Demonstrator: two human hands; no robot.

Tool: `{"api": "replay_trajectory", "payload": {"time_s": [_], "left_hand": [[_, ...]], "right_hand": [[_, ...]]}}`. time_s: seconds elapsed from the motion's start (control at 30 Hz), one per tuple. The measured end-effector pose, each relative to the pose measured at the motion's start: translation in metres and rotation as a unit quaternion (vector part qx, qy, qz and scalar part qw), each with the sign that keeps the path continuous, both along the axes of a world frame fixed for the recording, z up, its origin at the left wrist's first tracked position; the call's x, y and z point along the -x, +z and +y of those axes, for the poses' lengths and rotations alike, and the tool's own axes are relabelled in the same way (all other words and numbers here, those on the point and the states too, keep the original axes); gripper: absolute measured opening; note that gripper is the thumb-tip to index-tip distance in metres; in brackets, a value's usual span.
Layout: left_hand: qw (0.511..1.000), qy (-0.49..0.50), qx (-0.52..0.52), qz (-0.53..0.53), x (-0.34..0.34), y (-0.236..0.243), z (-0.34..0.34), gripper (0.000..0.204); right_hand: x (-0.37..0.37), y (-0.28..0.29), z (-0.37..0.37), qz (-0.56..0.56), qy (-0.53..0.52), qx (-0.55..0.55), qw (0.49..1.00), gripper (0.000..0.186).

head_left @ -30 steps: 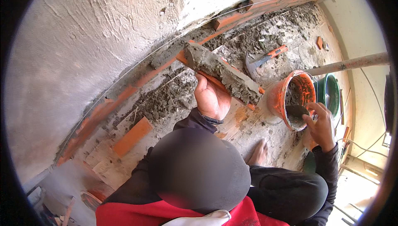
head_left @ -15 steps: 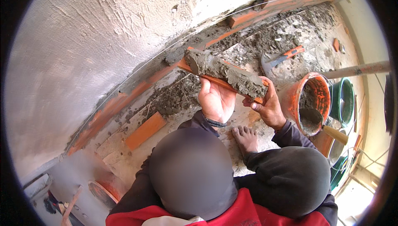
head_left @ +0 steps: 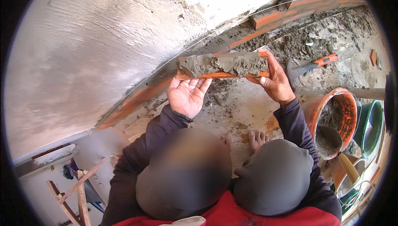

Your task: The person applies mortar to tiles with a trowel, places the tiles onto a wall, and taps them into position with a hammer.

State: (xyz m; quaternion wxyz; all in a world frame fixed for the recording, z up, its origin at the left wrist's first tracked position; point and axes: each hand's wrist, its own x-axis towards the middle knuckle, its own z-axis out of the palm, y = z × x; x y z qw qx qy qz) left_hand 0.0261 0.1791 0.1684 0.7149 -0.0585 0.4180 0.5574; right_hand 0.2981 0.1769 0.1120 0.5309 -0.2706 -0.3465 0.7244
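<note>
An orange brick [head_left: 219, 76] is held level in front of the low brick course, close to the wall. A thick layer of grey mortar [head_left: 226, 65] lies along it. My left hand [head_left: 187, 98] is palm up, its fingers reaching under the brick's left part and bearing it. Around the brick's right end, my right hand [head_left: 277, 81] grips with thumb and fingers. Behind the brick runs a low course of orange bricks [head_left: 309, 7], partly hidden by the held one. A pale string [head_left: 271, 8] is stretched along the course.
A hammer [head_left: 317, 65] with an orange and black handle lies on mortar-strewn ground to the right. Nearer stands an orange bucket [head_left: 351, 116] of mortar with a trowel [head_left: 349, 168] in it, beside a green bucket [head_left: 375, 128]. Wooden legs [head_left: 82, 195] stand at lower left.
Both hands have swung the brick from a slant to nearly level, nearer the wall course. My left hand has shifted left along its underside. The view has turned, so the buckets appear further right.
</note>
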Motion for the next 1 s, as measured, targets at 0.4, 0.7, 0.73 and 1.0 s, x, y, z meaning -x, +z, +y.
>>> {"api": "replay_trajectory", "payload": {"time_s": [0.4,0.7,0.73,1.0], "left_hand": [[0.999,-0.015,0.047,0.019,-0.005,-0.025,0.014,0.036],[0.998,0.037,-0.04,0.032,-0.025,-0.061,0.019,0.027],[0.998,0.044,-0.033,0.039,-0.027,-0.061,0.02,0.027],[0.996,0.084,-0.005,0.043,-0.033,-0.06,0.027,0.032]], "right_hand": [[-0.001,-0.038,0.036,0.064,-0.04,0.022,0.997,0.077],[0.011,-0.068,0.053,0.092,-0.115,0.054,0.988,0.07],[0.014,-0.07,0.054,0.102,-0.125,0.066,0.985,0.069],[0.027,-0.065,0.069,0.041,-0.193,0.075,0.978,0.058]]}}
